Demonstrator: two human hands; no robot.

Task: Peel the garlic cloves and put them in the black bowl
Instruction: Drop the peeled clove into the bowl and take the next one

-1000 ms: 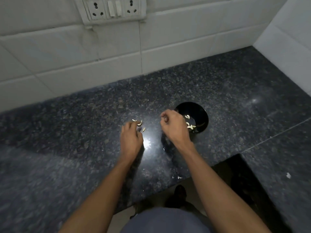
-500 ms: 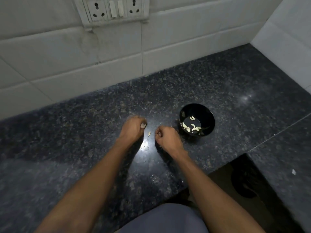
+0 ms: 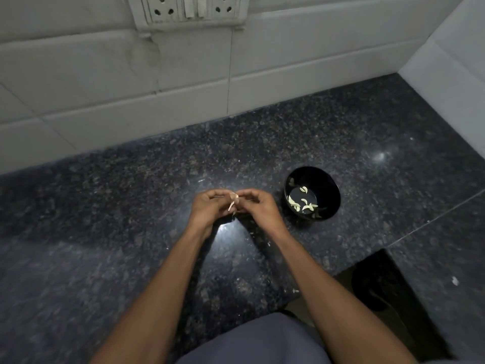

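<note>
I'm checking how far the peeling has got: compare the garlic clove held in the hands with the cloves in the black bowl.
The garlic clove is pinched between the left hand and right hand above the counter; the cloves in the bowl lie loose inside the black bowl. The held clove looks pinkish-tan, apparently with skin still on; the bowl cloves are pale cream and bare. It is one; they are several. Both are small and curved.

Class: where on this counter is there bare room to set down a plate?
Bare granite lies left of the left hand, and between the black bowl and tiled wall. Crowded: both hands, right hand, pinch a garlic clove beside the bowl.
</note>
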